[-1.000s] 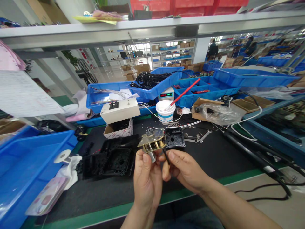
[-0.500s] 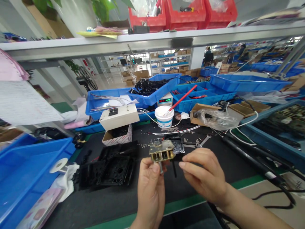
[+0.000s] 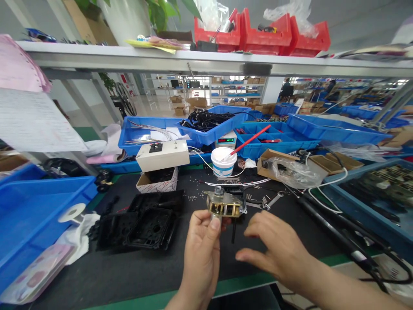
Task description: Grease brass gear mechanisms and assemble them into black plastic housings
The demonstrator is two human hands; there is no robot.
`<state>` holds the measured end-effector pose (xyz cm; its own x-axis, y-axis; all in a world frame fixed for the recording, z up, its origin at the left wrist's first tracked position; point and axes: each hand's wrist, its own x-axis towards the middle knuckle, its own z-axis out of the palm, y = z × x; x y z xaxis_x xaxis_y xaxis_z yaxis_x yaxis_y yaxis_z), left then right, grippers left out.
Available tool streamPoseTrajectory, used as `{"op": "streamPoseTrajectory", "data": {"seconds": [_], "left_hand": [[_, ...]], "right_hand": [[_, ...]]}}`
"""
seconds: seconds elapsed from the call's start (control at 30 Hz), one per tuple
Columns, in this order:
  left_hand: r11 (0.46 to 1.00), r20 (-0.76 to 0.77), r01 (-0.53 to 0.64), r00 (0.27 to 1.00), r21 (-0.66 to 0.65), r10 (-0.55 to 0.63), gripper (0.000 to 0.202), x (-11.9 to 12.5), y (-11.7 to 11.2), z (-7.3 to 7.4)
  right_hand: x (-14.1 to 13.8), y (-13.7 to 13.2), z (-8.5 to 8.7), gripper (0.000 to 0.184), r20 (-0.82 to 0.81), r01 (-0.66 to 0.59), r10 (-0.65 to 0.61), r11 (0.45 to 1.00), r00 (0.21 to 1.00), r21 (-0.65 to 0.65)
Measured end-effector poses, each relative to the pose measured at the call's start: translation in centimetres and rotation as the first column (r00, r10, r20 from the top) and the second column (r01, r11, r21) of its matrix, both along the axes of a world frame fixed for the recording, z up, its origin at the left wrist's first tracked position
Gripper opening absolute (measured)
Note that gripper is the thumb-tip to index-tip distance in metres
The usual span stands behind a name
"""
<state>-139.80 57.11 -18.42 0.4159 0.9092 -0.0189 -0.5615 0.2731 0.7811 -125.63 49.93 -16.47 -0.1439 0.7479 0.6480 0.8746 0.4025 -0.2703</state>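
My left hand (image 3: 204, 241) grips a brass-coloured metal gear assembly (image 3: 223, 204) from below, with the thumb and fingers around its lower shaft. The assembly has two plates with posts between them and a round fitting on top. My right hand (image 3: 274, 245) is to the right of it, thumb and fingers apart, holding nothing. A thin black rod (image 3: 233, 230) shows below the assembly; I cannot tell whether it is attached. Behind the assembly, partly hidden, lies a dark housing (image 3: 242, 199) on the black mat (image 3: 135, 275).
Black plastic housings (image 3: 142, 228) lie to the left. At the back stand a white tub (image 3: 223, 163) with a red stick, a cream switch box (image 3: 163, 156) and blue bins (image 3: 206, 129). Wrenches (image 3: 272, 201) and loose screws lie behind my right hand. Black cables (image 3: 338, 230) run along the right.
My right hand has spread its thumb and fingers, which were close together before. The gear assembly has tilted slightly in my left hand. The camera view has shifted a little upward.
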Motion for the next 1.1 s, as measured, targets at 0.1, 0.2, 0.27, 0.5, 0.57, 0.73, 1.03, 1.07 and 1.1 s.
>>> {"op": "streamPoseTrajectory", "data": {"seconds": [0.1, 0.2, 0.27, 0.5, 0.57, 0.73, 1.03, 1.07, 1.1], "left_hand": [[0.999, 0.039, -0.038, 0.999, 0.019, 0.037, 0.021, 0.5, -0.3, -0.2], [0.998, 0.047, -0.056, 0.997, 0.038, 0.054, 0.02, 0.6, -0.5, -0.2], [0.996, 0.043, -0.072, 0.997, 0.052, 0.07, 0.022, 0.6, -0.5, -0.2], [0.996, 0.043, -0.075, 0.996, 0.056, 0.072, 0.02, 0.5, -0.3, -0.7], [0.997, 0.058, -0.055, 0.997, 0.045, 0.052, 0.019, 0.5, -0.3, -0.8], [0.999, 0.1, 0.043, 0.994, 0.025, -0.046, 0.012, 0.3, -0.2, -0.6], [0.999, 0.035, 0.027, 0.999, 0.045, -0.028, 0.016, -0.1, -0.2, -0.3], [0.999, 0.039, 0.019, 0.999, 0.04, -0.021, 0.017, 0.0, -0.2, -0.3], [0.999, 0.046, 0.014, 0.999, 0.035, -0.016, 0.018, 0.0, -0.2, -0.2]], "right_hand": [[-1.4, 1.2, -1.8, 0.033, -0.451, 0.021, -0.136, 0.968, 0.882, -0.251], [-2.4, 2.2, -2.6, 0.033, -0.726, -0.025, -0.248, 0.939, 0.642, -0.343], [-2.9, 2.6, -2.7, 0.032, -0.805, -0.049, -0.285, 0.931, 0.521, -0.361], [-3.3, 2.7, -2.9, 0.033, -0.904, -0.195, -0.256, 0.922, 0.343, -0.335], [-3.3, 2.6, -2.9, 0.032, -0.925, -0.239, -0.24, 0.919, 0.294, -0.315], [-3.1, 2.7, -2.9, 0.028, -0.986, -0.486, -0.152, 0.858, 0.071, -0.167], [-2.7, 2.8, -3.2, 0.025, -0.982, -0.579, -0.135, 0.814, -0.133, -0.033], [-2.9, 2.8, -3.2, 0.026, -0.985, -0.556, -0.12, 0.831, -0.125, -0.031], [-3.0, 2.8, -3.2, 0.027, -0.989, -0.538, -0.105, 0.843, -0.108, -0.031]]}}
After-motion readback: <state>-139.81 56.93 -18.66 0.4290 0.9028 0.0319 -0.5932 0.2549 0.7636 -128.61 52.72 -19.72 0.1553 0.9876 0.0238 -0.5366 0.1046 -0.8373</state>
